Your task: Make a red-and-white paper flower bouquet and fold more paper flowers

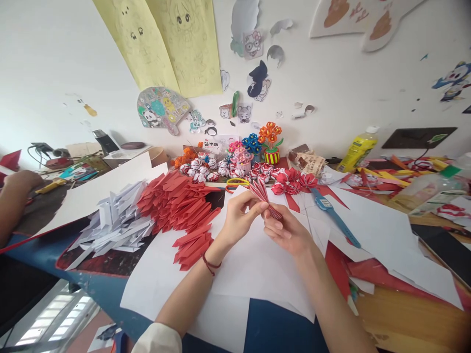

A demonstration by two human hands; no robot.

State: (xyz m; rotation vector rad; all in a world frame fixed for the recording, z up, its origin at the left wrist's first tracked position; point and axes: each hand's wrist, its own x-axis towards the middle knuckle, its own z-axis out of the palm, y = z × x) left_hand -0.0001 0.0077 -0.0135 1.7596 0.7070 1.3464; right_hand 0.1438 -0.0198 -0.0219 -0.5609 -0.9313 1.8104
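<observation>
A bundle of folded red and white paper strips [260, 190] is pinched between both hands above white sheets [243, 274]. My left hand [241, 213] closes thumb and fingers on its left side. From the right, my right hand [289, 228] grips the lower end, its fingers curled. To the left lie a heap of folded red paper pieces [176, 201] and a heap of folded white paper pieces [114, 220]. Finished-looking red and white paper flowers [294, 180] line the back, behind the hands.
A blue watch [336, 215] rests on paper at right, near a yellow bottle [358, 147], a clear bottle [430, 189] and a dark phone-like slab [445, 250]. Small potted flowers [271, 142] stand by the wall. Another person's arm [16, 201] reaches in at far left.
</observation>
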